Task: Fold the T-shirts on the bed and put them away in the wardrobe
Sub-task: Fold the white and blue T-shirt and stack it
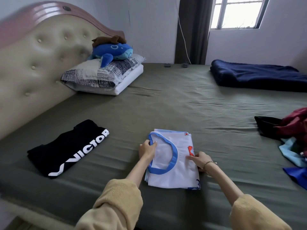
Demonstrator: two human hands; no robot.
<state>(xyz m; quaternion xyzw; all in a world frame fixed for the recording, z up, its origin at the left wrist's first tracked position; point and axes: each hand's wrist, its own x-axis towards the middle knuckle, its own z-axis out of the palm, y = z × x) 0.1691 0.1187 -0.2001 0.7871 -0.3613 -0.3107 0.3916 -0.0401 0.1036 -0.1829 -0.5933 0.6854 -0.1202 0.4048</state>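
Observation:
A white T-shirt with a blue collar (176, 165) lies folded into a rectangle near the front edge of the bed (182, 110). My left hand (147, 149) grips its left edge, thumb on top by the collar. My right hand (200, 159) grips its right edge, fingers on the cloth and thumb tucked under. A black T-shirt with white "VICTOR" lettering (66, 149) lies folded to the left. Unfolded clothes (292, 138) in red, black, light blue and blue are heaped at the right edge of the bed.
A padded headboard (33, 63) runs along the left. At the head end two stacked pillows (103, 75) carry a blue plush toy (113, 51). A folded navy blanket (259, 75) lies at the far right, below a window (235, 12).

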